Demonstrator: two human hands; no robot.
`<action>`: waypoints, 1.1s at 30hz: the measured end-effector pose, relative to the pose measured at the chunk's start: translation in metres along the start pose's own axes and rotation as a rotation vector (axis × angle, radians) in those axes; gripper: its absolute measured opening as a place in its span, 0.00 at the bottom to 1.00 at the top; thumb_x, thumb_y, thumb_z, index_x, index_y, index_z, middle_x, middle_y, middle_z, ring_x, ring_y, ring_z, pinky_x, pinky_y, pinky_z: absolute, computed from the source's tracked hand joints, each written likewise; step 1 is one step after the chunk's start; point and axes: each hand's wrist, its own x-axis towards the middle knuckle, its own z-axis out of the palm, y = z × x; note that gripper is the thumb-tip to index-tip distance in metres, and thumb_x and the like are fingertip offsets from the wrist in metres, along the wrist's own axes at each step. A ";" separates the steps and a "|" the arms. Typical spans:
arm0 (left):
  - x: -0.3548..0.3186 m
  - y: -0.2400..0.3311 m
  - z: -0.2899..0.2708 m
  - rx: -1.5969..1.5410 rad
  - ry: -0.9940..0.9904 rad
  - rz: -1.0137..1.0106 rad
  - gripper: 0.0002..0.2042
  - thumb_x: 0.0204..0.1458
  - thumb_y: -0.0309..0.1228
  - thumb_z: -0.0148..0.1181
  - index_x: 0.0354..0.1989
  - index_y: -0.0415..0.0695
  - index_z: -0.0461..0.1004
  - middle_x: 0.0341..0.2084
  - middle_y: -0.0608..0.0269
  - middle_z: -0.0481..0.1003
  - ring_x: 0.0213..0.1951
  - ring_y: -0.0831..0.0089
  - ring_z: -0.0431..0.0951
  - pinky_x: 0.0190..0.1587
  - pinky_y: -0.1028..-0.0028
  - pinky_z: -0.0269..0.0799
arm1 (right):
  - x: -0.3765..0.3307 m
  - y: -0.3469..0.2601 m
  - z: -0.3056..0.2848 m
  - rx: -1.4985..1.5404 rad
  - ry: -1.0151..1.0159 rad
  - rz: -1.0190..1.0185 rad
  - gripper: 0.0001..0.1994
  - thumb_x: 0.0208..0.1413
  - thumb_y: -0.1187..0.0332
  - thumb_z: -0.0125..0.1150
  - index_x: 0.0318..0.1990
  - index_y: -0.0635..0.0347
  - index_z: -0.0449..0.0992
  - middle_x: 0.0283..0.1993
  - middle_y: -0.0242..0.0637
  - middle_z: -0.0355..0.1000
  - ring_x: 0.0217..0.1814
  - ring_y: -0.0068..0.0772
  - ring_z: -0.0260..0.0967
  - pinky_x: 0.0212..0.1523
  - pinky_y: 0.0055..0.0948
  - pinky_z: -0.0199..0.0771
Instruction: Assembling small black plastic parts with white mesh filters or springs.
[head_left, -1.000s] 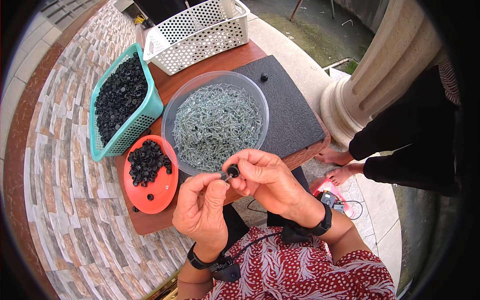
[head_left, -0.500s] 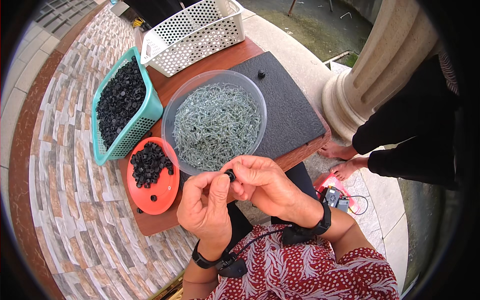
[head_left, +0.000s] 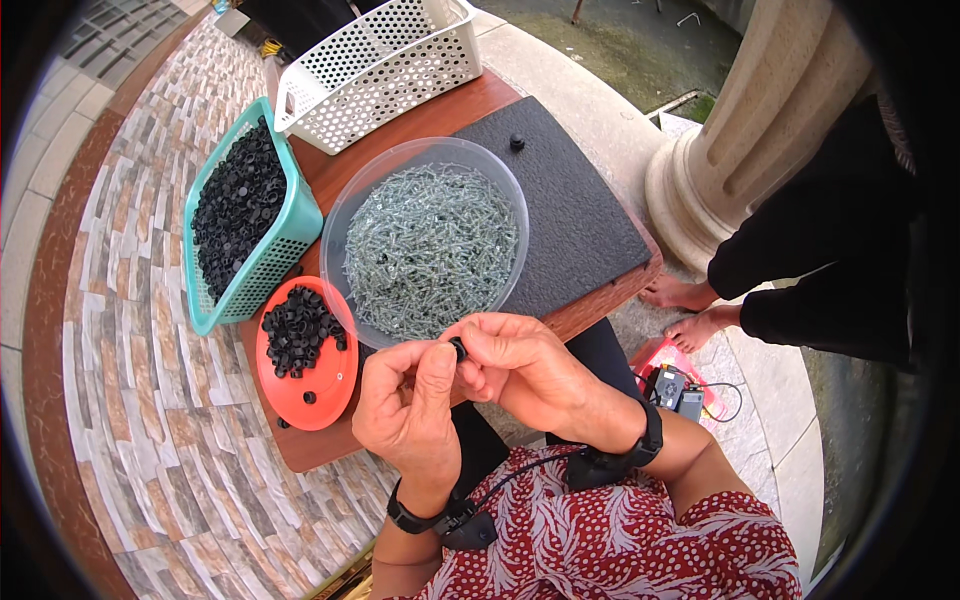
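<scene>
Between the fingertips of both hands is a small round black plastic part (head_left: 458,348), mostly covered by my thumbs. My left hand (head_left: 410,400) pinches it from the left, and my right hand (head_left: 525,365) grips it from the right. The hands meet just in front of a clear round tub (head_left: 522,225) full of silvery screws (head_left: 430,250). Left of my hands lies an orange-red plate (head_left: 325,395) bearing a heap of black plastic parts (head_left: 298,330). Whether a screw sits inside the held part is hidden.
A teal basket (head_left: 258,275) of black parts (head_left: 238,205) stands at the left, a white perforated basket (head_left: 390,95) behind. A dark mat (head_left: 590,210) with one black part (head_left: 517,143) covers the wooden table's (head_left: 490,95) right side. Another person's feet (head_left: 690,310) are beside a column (head_left: 740,170).
Both hands stay pinched on the black part with barely any movement. The view has shifted slightly; the things on the table keep their places.
</scene>
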 end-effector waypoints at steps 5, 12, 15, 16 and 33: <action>0.000 0.006 0.003 -0.082 0.015 -0.080 0.06 0.51 0.25 0.61 0.28 0.37 0.71 0.22 0.68 0.71 0.23 0.85 0.67 0.26 0.86 0.60 | 0.000 0.001 -0.002 0.027 0.014 -0.001 0.09 0.60 0.66 0.53 0.39 0.63 0.72 0.28 0.29 0.67 0.28 0.18 0.61 0.31 0.17 0.62; 0.001 0.004 0.003 -0.083 -0.001 -0.078 0.06 0.51 0.26 0.62 0.28 0.37 0.71 0.22 0.68 0.72 0.23 0.85 0.67 0.25 0.87 0.60 | 0.001 0.002 -0.002 0.041 0.029 0.001 0.09 0.60 0.65 0.53 0.38 0.63 0.72 0.28 0.29 0.67 0.28 0.18 0.61 0.31 0.17 0.63; 0.001 -0.002 0.003 -0.054 0.002 -0.047 0.06 0.51 0.26 0.62 0.28 0.37 0.71 0.22 0.67 0.72 0.23 0.85 0.67 0.25 0.87 0.60 | 0.001 0.002 -0.003 0.040 0.022 -0.004 0.09 0.60 0.66 0.54 0.38 0.64 0.72 0.28 0.30 0.67 0.28 0.18 0.62 0.31 0.17 0.63; 0.001 -0.004 0.003 -0.032 0.003 -0.022 0.07 0.51 0.27 0.62 0.28 0.37 0.71 0.21 0.68 0.72 0.23 0.85 0.67 0.26 0.87 0.60 | 0.001 0.003 -0.003 0.042 0.023 -0.005 0.09 0.60 0.66 0.54 0.38 0.64 0.72 0.28 0.30 0.67 0.28 0.18 0.62 0.31 0.17 0.63; 0.001 -0.017 -0.018 -0.086 -0.153 -0.104 0.08 0.49 0.22 0.61 0.36 0.33 0.73 0.29 0.62 0.75 0.30 0.80 0.75 0.35 0.83 0.71 | -0.006 0.011 0.001 -0.338 0.198 -0.363 0.08 0.57 0.68 0.58 0.38 0.62 0.77 0.28 0.27 0.73 0.29 0.11 0.66 0.27 0.12 0.61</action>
